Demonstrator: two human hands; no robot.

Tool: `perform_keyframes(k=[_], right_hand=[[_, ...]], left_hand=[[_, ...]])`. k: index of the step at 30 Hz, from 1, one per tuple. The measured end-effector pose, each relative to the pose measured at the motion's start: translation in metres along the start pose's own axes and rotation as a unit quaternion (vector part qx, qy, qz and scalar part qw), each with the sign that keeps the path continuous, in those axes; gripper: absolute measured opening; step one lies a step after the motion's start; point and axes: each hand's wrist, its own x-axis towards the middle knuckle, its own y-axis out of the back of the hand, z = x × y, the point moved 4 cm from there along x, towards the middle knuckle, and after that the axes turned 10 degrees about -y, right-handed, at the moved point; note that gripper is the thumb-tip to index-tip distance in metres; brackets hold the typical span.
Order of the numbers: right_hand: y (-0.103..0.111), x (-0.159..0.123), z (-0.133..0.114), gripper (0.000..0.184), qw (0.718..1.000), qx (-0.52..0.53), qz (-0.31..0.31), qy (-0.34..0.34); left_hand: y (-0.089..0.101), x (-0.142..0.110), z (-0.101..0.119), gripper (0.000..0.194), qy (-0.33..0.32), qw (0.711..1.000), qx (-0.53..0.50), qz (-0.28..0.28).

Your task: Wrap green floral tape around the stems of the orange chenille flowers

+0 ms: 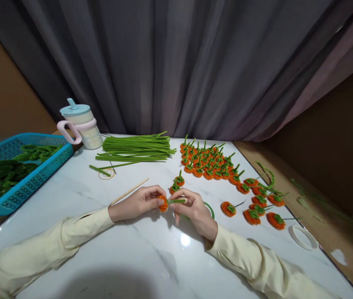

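Between my hands is a small orange pipe-cleaner flower (163, 204) with a green stem pointing right. My left hand (142, 202) pinches its orange head between thumb and fingers. My right hand (193, 209) has thumb and fingers closed at the green stem (176, 201), just beside the head. Two similar flowers (178, 181) stand right behind my hands, partly hidden. A green ring, perhaps a tape roll (210, 209), shows in part behind my right hand. Near my left wrist lies a thin wooden stick (131, 190).
Green pipe cleaners (135, 148) lie in a bundle at the back. Many orange flowers (209, 162) cluster at back right, with looser ones (252, 216) nearer. A tumbler (81, 124) and blue basket (42, 174) of green pieces stand left. A white ring (303, 238) lies at the right edge.
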Motion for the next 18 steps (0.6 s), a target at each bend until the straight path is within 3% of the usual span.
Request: perform_keyframes(k=[10, 18], right_hand=[[-0.0043, -0.0029, -0.0040, 0.032, 1.000, -0.016, -0.020, 0.003], [-0.0075, -0.0032, -0.0075, 0.031, 0.998, -0.038, -0.044, 0.019]], left_hand=[[-0.0013, -0.0017, -0.0014, 0.037, -0.023, 0.998, -0.005, 0.060], [-0.0017, -0.0016, 0.0002, 0.036, -0.039, 0.997, 0.001, 0.064]])
